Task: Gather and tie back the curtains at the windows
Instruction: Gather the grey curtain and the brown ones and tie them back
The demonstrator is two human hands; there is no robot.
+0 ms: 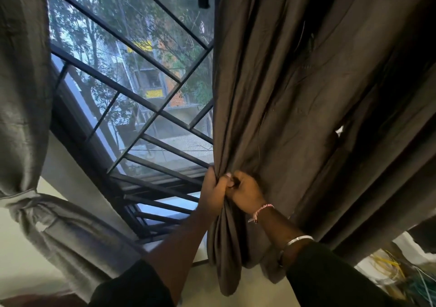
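Two curtains: the left curtain hangs knotted; left hand and right hand grip the right curtain's gathered edge beside the barred window.

Pale window ledge runs beneath the barred window frame, which sits directly on it. Lower down, a light surface lies under the hanging dark curtain; whether the hem touches it cannot be determined.
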